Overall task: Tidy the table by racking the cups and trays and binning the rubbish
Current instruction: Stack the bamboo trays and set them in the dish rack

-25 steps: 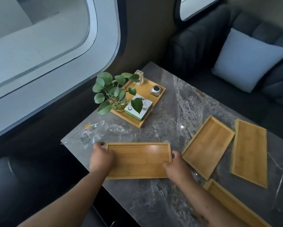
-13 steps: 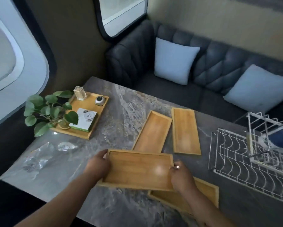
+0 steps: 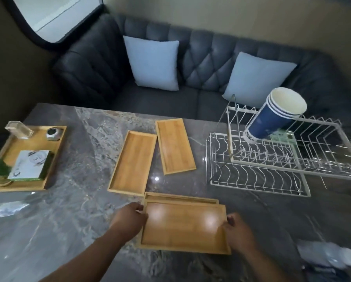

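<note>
**Item:** held tray (image 3: 184, 226), at the near table edge, over a second tray (image 3: 180, 200). Resting or lifted clear, can't tell.

**Grip:** your left hand (image 3: 129, 220) & right hand (image 3: 239, 231) curl round its short ends, one each.

**Axis:** long side runs L–R between your hands.

**Target:** rack (image 3: 258, 180) lies ahead-right, right hand nearer. Prob. you'll need to tip the tray on edge for the slots.

**Obscured:** fingertips under the tray; second tray mostly covered; plastic rubbish (image 3: 329, 255) bottom right, blurred.

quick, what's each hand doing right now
Left hand: grips the left end of the bamboo tray.
Right hand: grips the same tray's right end.
</note>
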Motion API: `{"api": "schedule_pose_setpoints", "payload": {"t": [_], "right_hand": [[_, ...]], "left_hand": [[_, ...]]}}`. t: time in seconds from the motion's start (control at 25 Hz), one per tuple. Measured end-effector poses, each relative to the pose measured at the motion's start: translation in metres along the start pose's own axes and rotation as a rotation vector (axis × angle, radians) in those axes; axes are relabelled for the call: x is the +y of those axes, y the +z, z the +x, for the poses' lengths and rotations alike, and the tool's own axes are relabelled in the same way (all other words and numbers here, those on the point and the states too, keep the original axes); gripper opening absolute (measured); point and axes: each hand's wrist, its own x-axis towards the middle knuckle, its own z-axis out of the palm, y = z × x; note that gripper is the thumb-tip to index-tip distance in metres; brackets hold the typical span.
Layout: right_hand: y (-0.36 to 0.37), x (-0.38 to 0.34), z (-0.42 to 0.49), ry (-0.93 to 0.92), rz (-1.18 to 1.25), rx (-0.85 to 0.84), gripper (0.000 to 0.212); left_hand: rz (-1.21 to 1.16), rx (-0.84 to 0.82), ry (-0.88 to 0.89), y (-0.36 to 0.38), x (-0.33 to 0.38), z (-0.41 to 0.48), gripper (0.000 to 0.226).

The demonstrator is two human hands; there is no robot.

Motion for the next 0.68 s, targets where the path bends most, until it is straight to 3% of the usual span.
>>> {"api": "schedule_pose_setpoints", "payload": {"t": [0.12, 0.36, 0.68], "right_hand": [[-0.007, 0.005, 0.004, -0.015, 0.005, -0.028, 0.014], [0.0, -0.012, 0.019, -0.082, 0.025, -0.015, 0.011], [0.011, -0.008, 0.029, -0.061, -0.067, -0.032, 0.01]], "left_hand": [[0.088, 0.048, 0.03, 0.009, 0.008, 0.003, 0.027], [0.169, 0.194, 0.038, 0.003, 0.021, 0.013, 0.036], [0.219, 0.158, 0.018, 0.005, 0.014, 0.025, 0.038]]}}
